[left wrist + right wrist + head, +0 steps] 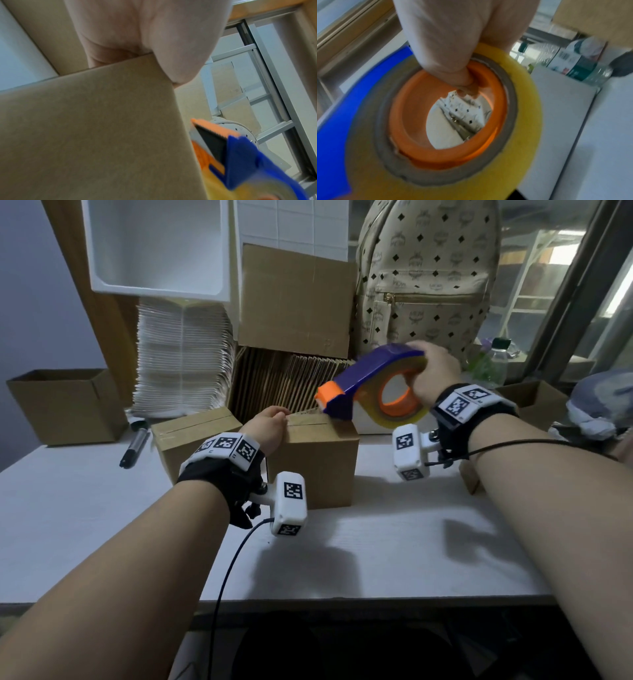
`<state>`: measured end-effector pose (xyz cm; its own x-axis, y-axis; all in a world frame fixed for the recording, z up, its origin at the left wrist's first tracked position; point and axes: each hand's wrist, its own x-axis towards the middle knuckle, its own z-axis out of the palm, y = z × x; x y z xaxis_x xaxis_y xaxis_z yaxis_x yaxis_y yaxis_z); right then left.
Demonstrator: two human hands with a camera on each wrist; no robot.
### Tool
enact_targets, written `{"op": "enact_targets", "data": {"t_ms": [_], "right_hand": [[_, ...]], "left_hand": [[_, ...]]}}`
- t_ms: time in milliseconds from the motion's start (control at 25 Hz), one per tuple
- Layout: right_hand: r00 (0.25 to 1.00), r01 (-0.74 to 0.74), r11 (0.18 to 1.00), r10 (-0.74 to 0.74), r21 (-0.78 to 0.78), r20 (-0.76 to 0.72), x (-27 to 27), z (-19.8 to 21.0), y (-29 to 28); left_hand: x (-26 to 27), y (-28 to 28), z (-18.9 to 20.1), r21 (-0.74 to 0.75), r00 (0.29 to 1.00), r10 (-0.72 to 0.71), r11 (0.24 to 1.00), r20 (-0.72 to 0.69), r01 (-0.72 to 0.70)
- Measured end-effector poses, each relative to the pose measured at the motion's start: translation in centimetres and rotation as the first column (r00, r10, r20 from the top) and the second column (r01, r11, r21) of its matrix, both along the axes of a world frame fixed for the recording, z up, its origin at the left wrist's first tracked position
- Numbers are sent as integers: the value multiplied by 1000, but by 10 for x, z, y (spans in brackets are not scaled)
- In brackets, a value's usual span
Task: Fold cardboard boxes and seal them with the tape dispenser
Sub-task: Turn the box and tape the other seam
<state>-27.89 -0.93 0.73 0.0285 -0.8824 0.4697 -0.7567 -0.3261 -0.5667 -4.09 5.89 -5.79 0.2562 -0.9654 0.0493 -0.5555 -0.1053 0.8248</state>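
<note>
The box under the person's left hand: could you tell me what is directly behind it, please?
Behind the box stands a row of flattened cardboard sheets, upright on edge. The left hand, the tape dispenser and the box itself cover the row's lower part.

Center box (318,460) on table (102,525): second box (191,440) just left, marker (135,445) farther left, flat cardboard stack (284,381) behind, backpack (428,275) behind-right, tape dispenser (373,385) above its right edge.

No readable words anywhere. Backpack (428,268) at counter's back edge carries a repeated logo print, illegible; bottle (576,63) label shows a barcode, its text too blurred.
</note>
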Motion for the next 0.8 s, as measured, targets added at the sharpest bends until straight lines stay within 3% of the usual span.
{"op": "enact_targets", "data": {"t_ms": [520,800], "right_hand": [[999,-10,1000,9,16,47,-22,-44,-20],[998,29,999,-30,21,52,-28,-39,-17]], "left_hand": [[-1,0,-1,-8,1000,0,1000,11,0],[-1,-1,-3,-7,999,25,1000,20,-25]]}}
